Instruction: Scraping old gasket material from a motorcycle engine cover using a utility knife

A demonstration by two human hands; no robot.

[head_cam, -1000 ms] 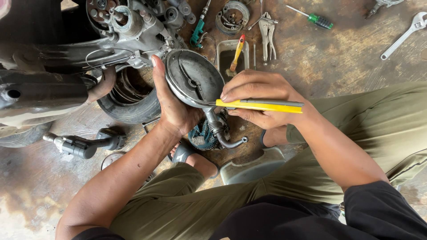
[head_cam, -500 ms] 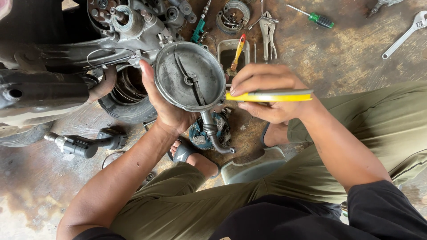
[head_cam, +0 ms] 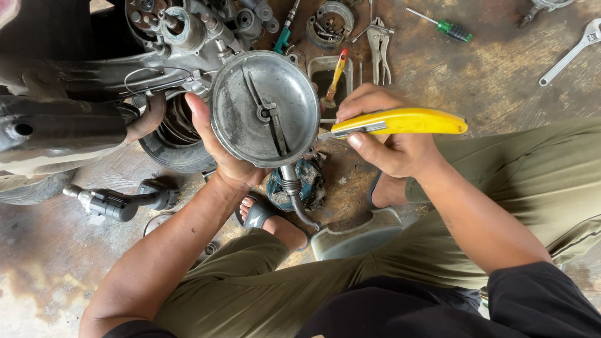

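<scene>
Bottom of frame: olive-green trousers (head_cam: 350,275) and dark sleeve, the person seated low; between the knees a pale plastic container (head_cam: 357,238) on the stained concrete floor (head_cam: 50,269); a sandalled foot (head_cam: 266,216) just left of it.

Centre: left hand (head_cam: 219,150) wraps the left rim of a round grey metal cover plate (head_cam: 266,109), fingers curled behind it, palm at its lower left edge, closed firmly on it; the plate is held up facing the camera, with a slotted bar across its middle and a spring-wrapped bent stem hanging from its lower edge.

Centre right: right hand (head_cam: 391,141) is clamped around a yellow-handled utility knife (head_cam: 400,122), thumb beneath, fingers over the top; the blade end points left and meets the plate's right rim.

Left middle: a black power tool (head_cam: 113,201) lies on the floor; above it a worn black tyre (head_cam: 172,147) and a dark exhaust pipe (head_cam: 56,131).

Upper left: an exposed grey engine casing (head_cam: 188,28).

Top centre: a small metal tray (head_cam: 325,72) holding a yellow-and-red brush; grey pliers (head_cam: 379,47) just beside it.

Upper right: a green-handled screwdriver (head_cam: 447,26); a silver spanner (head_cam: 573,53) well apart at the edge.
</scene>
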